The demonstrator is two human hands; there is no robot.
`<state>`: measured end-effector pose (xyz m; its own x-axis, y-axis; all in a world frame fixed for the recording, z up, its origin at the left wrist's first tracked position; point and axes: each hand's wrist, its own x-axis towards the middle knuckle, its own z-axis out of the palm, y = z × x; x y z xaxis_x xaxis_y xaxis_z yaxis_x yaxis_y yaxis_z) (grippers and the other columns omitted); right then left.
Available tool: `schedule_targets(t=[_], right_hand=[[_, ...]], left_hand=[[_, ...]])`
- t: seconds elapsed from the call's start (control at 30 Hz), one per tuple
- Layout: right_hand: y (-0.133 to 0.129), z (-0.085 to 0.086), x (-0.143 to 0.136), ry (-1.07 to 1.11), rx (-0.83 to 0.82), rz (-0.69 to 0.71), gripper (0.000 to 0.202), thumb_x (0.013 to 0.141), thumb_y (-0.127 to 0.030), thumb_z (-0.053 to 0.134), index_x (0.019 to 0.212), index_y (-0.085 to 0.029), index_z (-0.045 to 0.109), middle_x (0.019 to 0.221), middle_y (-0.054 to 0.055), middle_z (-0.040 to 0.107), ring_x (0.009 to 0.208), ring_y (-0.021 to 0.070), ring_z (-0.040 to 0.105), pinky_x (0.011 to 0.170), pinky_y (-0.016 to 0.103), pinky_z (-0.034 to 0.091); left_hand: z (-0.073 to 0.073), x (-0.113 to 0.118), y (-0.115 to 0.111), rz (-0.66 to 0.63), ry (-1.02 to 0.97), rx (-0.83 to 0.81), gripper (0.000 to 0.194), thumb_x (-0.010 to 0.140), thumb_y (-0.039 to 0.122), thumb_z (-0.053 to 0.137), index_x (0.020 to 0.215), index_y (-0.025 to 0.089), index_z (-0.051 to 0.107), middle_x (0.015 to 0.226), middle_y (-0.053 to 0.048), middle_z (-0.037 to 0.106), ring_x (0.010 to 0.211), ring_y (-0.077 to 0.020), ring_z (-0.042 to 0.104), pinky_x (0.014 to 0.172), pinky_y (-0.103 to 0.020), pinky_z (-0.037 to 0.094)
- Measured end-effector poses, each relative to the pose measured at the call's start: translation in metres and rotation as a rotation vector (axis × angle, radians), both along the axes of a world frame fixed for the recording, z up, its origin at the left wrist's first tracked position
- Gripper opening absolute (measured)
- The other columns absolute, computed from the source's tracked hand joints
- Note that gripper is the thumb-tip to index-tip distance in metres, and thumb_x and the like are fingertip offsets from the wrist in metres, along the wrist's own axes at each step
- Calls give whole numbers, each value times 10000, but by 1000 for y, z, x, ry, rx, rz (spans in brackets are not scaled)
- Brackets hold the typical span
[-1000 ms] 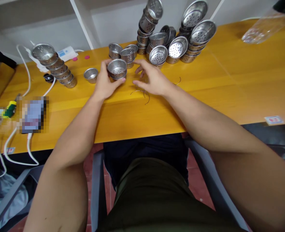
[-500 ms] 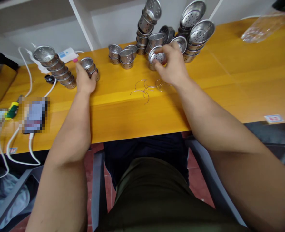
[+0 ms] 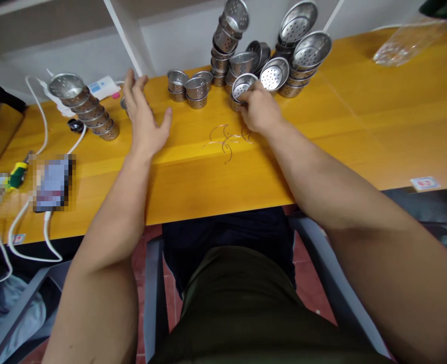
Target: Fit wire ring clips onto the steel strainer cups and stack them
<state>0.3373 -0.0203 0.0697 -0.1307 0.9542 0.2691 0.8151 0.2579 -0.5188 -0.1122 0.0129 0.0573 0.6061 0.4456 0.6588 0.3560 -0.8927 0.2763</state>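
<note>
My left hand (image 3: 143,119) is raised with fingers spread, in front of a small stack of metal cups that it mostly hides. My right hand (image 3: 261,108) pinches the rim of a perforated metal cup (image 3: 242,87), which sits tilted on another cup. Just right of that hand, a wider perforated cup (image 3: 274,75) leans with its mouth facing me. Thin curved wires (image 3: 227,141) lie loose on the table between my hands. Two short stacks of cups (image 3: 196,90) stand at the back, between the hands.
A tall leaning stack of cups (image 3: 96,117) stands left, with a phone (image 3: 54,184) and white cables before it. More stacks (image 3: 229,35) rise at the back, with wide cups (image 3: 311,50) further right. A clear plastic bag (image 3: 401,48) lies at the far right.
My left hand has let go of the small cup stack, opened and moved a little right. My right hand has closed more tightly at the cup's rim and shifted slightly left.
</note>
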Motion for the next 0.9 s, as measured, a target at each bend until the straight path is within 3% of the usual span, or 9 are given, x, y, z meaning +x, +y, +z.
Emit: schedule_targets(t=[0.1, 0.2, 0.27, 0.33, 0.43, 0.57, 0.77, 0.9], right_hand=[[16, -12, 4, 105, 93, 41, 419, 1217, -785, 699, 1087, -403, 809, 1371, 119, 842, 1408, 431, 647, 1364, 661, 521], [33, -18, 8, 279, 302, 138, 724, 1065, -1113, 686, 987, -397, 757, 1205, 121, 800, 1186, 380, 613, 1183, 642, 609], [29, -13, -1, 351, 409, 236, 823, 1013, -1194, 669, 1008, -379, 784, 1250, 133, 786, 1084, 355, 617, 1060, 635, 651], [9, -2, -20, 362, 443, 341, 789, 1064, -1144, 677, 1097, -372, 839, 1323, 149, 788, 1082, 371, 668, 1019, 649, 685], [-36, 13, -56, 294, 342, 494, 619, 1178, -980, 683, 1222, -392, 871, 1401, 142, 819, 1259, 441, 741, 1158, 697, 699], [-76, 21, -84, 247, 245, 639, 513, 1229, -817, 686, 1248, -336, 864, 1365, 151, 834, 1273, 433, 784, 1202, 672, 690], [-79, 40, -61, 168, 138, 779, 476, 1124, -760, 820, 1163, -286, 836, 1631, 141, 755, 1060, 318, 776, 1038, 578, 724], [-74, 46, -45, 221, 150, 779, 568, 1125, -864, 808, 1116, -296, 808, 1446, 135, 823, 1025, 322, 765, 1024, 571, 721]], left_hand=[[1, 30, -12, 232, -168, 11, 1033, 1090, 854, 842, 1956, 583, 347, 2132, 62, 395, 2100, -229, -97, 1706, -794, 168], [4, 53, -27, 265, -187, -8, 989, 1091, 905, 838, 1926, 545, 449, 2126, -14, 408, 2087, -380, 154, 1680, -820, 283], [9, 66, -40, 262, -181, -38, 995, 1070, 969, 833, 1896, 519, 507, 2103, -70, 448, 2039, -438, 313, 1650, -789, 379], [14, 80, -54, 230, -165, -106, 1092, 1032, 1043, 837, 1912, 495, 494, 2081, -116, 480, 1975, -474, 446, 1595, -759, 482], [18, 99, -70, 172, -169, -202, 1336, 920, 1172, 842, 1963, 449, 424, 2026, -163, 541, 1905, -500, 560, 1574, -691, 530], [20, 107, -75, 175, -198, -279, 1382, 771, 1255, 876, 1801, 369, 622, 1729, -165, 786, 1710, -509, 747, 1502, -664, 598], [27, 98, -75, 101, -139, -377, 1206, 737, 1189, 997, 1506, 277, 815, 1445, -136, 895, 1447, -473, 878, 1339, -650, 710], [32, 101, -84, 70, -69, -433, 1146, 709, 1165, 1036, 1407, 274, 856, 1282, -110, 903, 1392, -482, 881, 1281, -648, 736]])
